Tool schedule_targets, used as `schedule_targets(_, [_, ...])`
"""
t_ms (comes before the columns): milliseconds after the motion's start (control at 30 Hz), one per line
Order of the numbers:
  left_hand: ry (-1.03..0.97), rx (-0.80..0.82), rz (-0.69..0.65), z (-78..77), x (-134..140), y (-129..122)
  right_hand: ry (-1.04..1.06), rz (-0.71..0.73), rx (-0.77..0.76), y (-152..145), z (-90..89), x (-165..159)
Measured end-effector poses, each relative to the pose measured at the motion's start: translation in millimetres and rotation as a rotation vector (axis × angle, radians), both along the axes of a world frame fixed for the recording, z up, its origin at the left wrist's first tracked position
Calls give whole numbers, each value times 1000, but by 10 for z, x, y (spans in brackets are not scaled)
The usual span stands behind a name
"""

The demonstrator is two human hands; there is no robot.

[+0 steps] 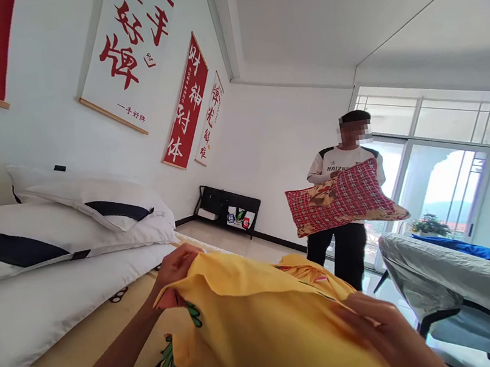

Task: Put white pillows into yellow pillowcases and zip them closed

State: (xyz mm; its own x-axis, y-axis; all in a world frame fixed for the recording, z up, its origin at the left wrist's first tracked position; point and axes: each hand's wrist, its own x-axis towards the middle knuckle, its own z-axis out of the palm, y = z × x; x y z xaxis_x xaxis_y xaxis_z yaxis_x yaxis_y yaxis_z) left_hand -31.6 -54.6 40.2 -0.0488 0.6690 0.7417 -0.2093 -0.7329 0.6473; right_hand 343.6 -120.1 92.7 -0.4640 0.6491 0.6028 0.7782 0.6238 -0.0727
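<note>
A yellow pillowcase (265, 321) with green leaf prints spreads between my two hands at the bottom middle. My left hand (179, 266) is closed on its upper left edge, where a pinkish corner folds over. On the right side, my right hand (379, 323) grips the cloth near its edge, with the fingers partly hidden by folds. A bunched part of the cloth rises behind the front layer. Below it lies a cream bed cover (90, 348) with dark prints. To the left rest white pillows (63, 229) with black patches, stacked on one another.
A person (347, 162) stands beyond the bed holding a red checked pillow (343, 196). At right are a table under a plastic cover (460, 265), a blue cloth (480, 249) and a grey chair (473, 324). A low black stand (228, 207) sits by the wall.
</note>
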Motion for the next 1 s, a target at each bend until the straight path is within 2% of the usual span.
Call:
schedule_targets(67, [-46,-86,18,32,57,83,-89,-7,-114,45,-134,-103])
schedule_targets(133, [-56,-143,-119,27,75,120,-73,-26,-141,110,-151,-21])
schedule_targets(267, [61,-244,-509,18,-65,112,173,-202,39,285,58,562])
schedule_targets(333, [68,-243,-541,25,-155,122,181,-231,10,378,92,771])
schedule_targets(400, [27,-222,-442,-11,-180,135,136,-202,-80,464,42,820])
schedule_targets(467, [32,-187,-310,-131,-104,117,119,-198,-121,537,-30,766])
schedule_targets(533, [146,-119,-191,-325,62,56,113,-229,-128,598,-68,697])
schedule_targets(633, [368,23,109,-633,373,-37,80,-255,-133,663,-57,664])
schedule_targets(733, [484,172,368,-812,602,-19,88,-254,-123,690,-40,701])
schedule_targets(867, [506,193,407,-859,680,49,130,-267,-156,673,-37,765])
schedule_targets(1000, [471,235,523,-864,680,-73,181,-238,-214,637,-6,775])
